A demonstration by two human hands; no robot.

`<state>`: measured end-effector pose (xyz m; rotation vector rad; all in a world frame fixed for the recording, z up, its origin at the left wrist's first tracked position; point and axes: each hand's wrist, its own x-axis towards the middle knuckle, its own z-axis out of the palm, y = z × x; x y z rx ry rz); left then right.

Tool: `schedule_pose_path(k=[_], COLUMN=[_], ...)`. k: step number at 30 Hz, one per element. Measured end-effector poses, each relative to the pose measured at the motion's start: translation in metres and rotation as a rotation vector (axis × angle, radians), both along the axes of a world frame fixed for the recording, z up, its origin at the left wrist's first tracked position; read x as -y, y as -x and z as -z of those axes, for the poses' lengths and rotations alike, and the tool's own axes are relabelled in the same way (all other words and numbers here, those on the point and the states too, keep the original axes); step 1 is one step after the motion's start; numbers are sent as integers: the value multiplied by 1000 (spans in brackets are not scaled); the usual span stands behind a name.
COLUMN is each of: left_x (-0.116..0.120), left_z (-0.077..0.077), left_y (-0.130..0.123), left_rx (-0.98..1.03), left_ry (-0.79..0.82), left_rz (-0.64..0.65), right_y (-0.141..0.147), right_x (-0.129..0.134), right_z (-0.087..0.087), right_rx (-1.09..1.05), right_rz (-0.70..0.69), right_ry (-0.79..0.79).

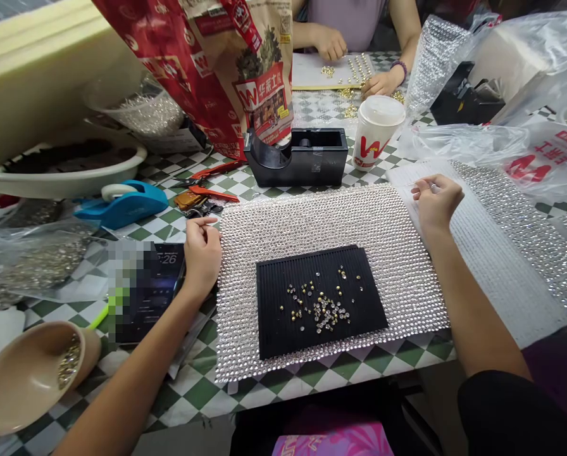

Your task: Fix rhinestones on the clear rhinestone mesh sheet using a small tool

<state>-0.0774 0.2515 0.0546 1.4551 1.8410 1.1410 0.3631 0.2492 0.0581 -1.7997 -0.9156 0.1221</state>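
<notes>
A black ridged tray [276, 323] lies on a sheet of sparkling rhinestones [307, 215]. Loose clear and gold rhinestones [328, 313] are scattered over the tray, most of them toward its lower middle. My left hand [202, 253] rests at the sheet's left edge, beside the phone, its fingers curled and the inside hidden. Over the sheet's upper right corner, my right hand [436, 199] is closed in a pinch. Something thin and pale seems to show at its fingertips, too small to name. Neither hand touches the tray.
A black tape dispenser [297, 158], a paper cup [378, 133] and a large paper bag [259, 76] stand behind the sheet. Pliers [212, 193], a blue tape dispenser [122, 206], a phone [164, 285] and a bowl [22, 373] lie left. Another person's hands [331, 43] work opposite.
</notes>
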Motion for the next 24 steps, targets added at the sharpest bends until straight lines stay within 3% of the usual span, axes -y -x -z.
schedule_pose_path(k=[24], left_x=[-1], left_z=[-2], left_y=[-2], left_rx=[-18], left_ry=[3], left_rz=[-24], right_y=[1], right_x=[1], right_z=[-4], right_rx=[-37], right_rz=[17], right_ry=[34])
